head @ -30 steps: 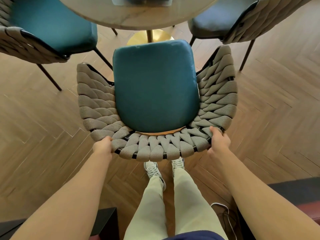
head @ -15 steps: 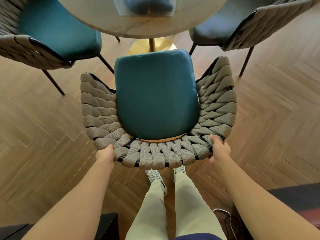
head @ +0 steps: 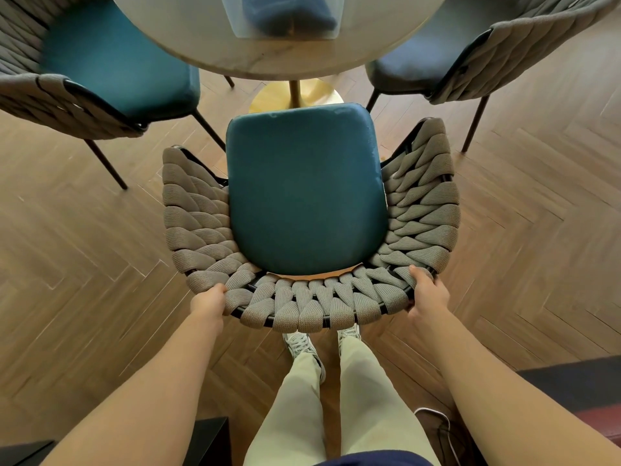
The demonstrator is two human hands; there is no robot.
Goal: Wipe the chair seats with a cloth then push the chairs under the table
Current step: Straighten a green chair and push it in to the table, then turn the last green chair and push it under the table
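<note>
A chair with a teal seat [head: 304, 193] and a woven grey backrest [head: 312, 306] stands right in front of me, its front edge near the gold table base [head: 295, 95]. My left hand [head: 208, 302] grips the back rim at the lower left. My right hand [head: 426, 292] grips the rim at the lower right. The round pale table [head: 268, 58] is at the top. On it lies a blue folded cloth [head: 289, 10] in a clear tray. Two more teal chairs, one at the left [head: 111, 58] and one at the right [head: 413, 68], sit partly under the table.
Herringbone wood floor [head: 84, 247] surrounds the chair. My legs and shoes [head: 304, 348] stand just behind the backrest. Dark furniture [head: 571, 385] is at the lower right and a black block [head: 211, 438] at the lower left. A white cable [head: 433, 415] lies near my right leg.
The chair sits lower in view and the tabletop fills more of the top edge. Both hands keep the same grip on the back rim.
</note>
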